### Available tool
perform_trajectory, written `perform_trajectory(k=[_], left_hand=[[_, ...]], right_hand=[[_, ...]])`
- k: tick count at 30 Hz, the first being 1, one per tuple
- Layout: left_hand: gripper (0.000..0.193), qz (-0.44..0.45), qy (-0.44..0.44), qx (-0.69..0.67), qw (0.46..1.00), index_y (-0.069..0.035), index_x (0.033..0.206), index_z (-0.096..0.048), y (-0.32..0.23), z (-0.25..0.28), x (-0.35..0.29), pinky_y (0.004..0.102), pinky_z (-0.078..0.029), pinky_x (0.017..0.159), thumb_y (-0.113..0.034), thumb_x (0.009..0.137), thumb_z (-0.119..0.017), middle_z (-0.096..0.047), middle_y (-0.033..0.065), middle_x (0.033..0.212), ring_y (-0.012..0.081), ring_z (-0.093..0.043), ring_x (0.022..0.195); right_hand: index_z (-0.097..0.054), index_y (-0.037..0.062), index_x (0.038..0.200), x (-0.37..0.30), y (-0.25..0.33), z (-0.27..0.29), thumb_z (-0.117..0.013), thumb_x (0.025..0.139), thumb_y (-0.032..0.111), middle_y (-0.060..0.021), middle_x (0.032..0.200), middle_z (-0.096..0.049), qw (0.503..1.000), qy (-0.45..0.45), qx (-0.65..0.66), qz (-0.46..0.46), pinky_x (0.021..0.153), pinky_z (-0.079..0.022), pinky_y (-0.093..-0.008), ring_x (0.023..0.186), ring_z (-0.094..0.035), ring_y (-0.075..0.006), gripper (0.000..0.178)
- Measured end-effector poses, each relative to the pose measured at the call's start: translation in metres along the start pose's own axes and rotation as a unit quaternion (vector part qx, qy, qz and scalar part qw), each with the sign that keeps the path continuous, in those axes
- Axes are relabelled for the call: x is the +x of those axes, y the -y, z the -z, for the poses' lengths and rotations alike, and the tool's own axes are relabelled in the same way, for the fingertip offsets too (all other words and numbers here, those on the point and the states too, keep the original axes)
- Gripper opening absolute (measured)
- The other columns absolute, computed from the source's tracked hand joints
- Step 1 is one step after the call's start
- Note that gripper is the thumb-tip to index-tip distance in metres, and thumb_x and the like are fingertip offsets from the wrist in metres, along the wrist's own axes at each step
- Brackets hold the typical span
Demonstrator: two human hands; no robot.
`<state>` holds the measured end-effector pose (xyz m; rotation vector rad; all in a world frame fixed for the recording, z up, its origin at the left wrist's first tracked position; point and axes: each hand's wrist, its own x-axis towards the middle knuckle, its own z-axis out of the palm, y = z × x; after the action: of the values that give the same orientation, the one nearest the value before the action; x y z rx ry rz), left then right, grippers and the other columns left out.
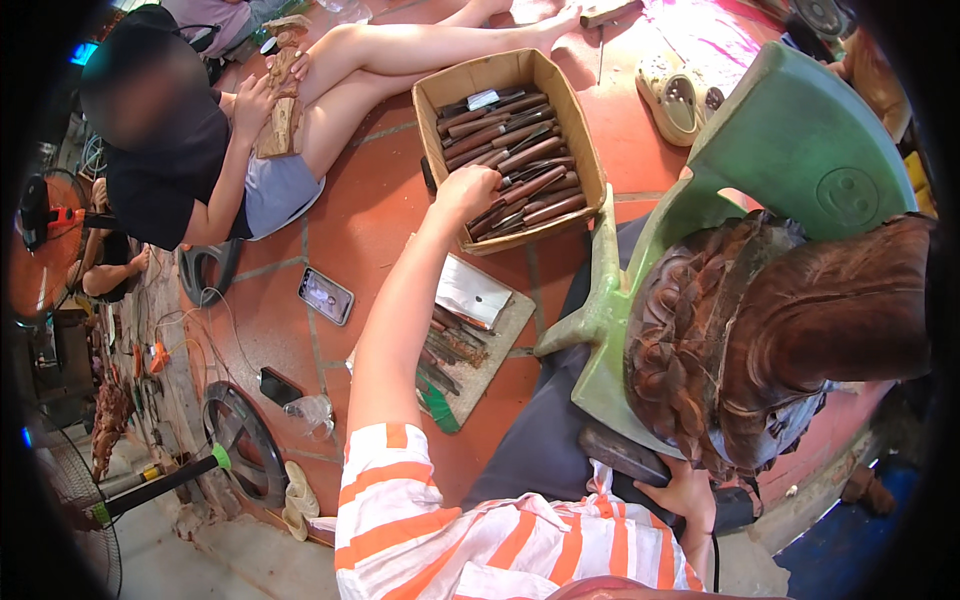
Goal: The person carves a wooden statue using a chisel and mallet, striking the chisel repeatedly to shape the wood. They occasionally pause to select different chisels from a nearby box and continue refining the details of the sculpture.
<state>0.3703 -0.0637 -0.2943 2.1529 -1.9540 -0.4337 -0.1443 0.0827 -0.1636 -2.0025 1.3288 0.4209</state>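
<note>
Red tiled floor point(370, 250), seen from above. The left hand point(468, 192) is lowered over brown-handled tools point(530, 150) in an open cardboard box point(575, 115), fingers curled; whether its grip holds one cannot be told. The right hand point(685, 497) is beside a dark block point(625, 455), its grip partly hidden and undetermined. A dark wood carving point(690, 330) lies against a green chair point(780, 130) marked with a raised smiling face point(848, 195); a small white packet point(482, 99) lies on the tools, any lettering too small to read
</note>
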Motion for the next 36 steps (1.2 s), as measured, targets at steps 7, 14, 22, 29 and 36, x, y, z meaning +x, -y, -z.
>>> perform_trajectory(k=[7,14,22,29,36], left_hand=[[0.021,-0.055,-0.046,0.016,0.997,-0.011,0.089,-0.071,-0.003,-0.033,0.016,0.0406,-0.051,0.073,-0.009,0.072,-0.058,-0.066,0.0129,0.089,0.0309,-0.064,0.086],[0.012,-0.012,-0.082,0.059,0.995,-0.010,0.077,-0.069,-0.011,-0.057,0.036,0.0416,-0.051,0.074,-0.009,0.073,-0.058,-0.065,0.0132,0.089,0.0315,-0.062,0.087],[0.005,0.022,-0.094,-0.040,0.995,-0.011,0.073,-0.067,-0.017,-0.049,0.036,0.0421,-0.050,0.076,-0.012,0.071,-0.063,-0.060,0.0126,0.089,0.0310,-0.058,0.092],[0.006,0.027,-0.105,-0.090,0.990,-0.009,0.070,-0.065,-0.016,-0.036,0.033,0.0413,-0.050,0.074,-0.015,0.070,-0.066,-0.060,0.0103,0.084,0.0293,-0.059,0.088],[0.010,0.070,-0.126,-0.121,0.982,-0.007,0.080,-0.068,-0.009,-0.036,0.029,0.0420,-0.050,0.076,-0.015,0.076,-0.064,-0.064,0.0123,0.089,0.0300,-0.063,0.089]], right_hand=[[-0.065,0.0067,0.109,0.004,0.023,0.020,-0.079,0.062,0.034,-0.0166,0.104,-0.065,0.983,0.118,0.040,-0.137,0.086,-0.048,-0.0372,0.099,-0.062,-0.0316,0.057],[-0.066,0.0059,0.106,0.000,0.015,0.011,-0.078,0.062,0.038,-0.0170,0.099,-0.067,0.991,0.078,0.017,-0.105,0.084,-0.049,-0.0376,0.094,-0.064,-0.0313,0.056],[-0.067,0.0052,0.105,0.004,0.033,0.025,-0.078,0.062,0.041,-0.0172,0.097,-0.067,0.976,0.126,0.003,-0.175,0.083,-0.049,-0.0376,0.092,-0.064,-0.0319,0.057],[-0.066,0.0070,0.107,0.002,0.026,0.021,-0.077,0.063,0.042,-0.0164,0.100,-0.067,0.980,0.117,0.033,-0.155,0.084,-0.049,-0.0368,0.093,-0.065,-0.0313,0.057],[-0.065,0.0085,0.109,0.000,0.012,0.010,-0.077,0.063,0.043,-0.0158,0.102,-0.067,0.993,0.076,0.002,-0.091,0.084,-0.050,-0.0370,0.095,-0.064,-0.0311,0.059]])
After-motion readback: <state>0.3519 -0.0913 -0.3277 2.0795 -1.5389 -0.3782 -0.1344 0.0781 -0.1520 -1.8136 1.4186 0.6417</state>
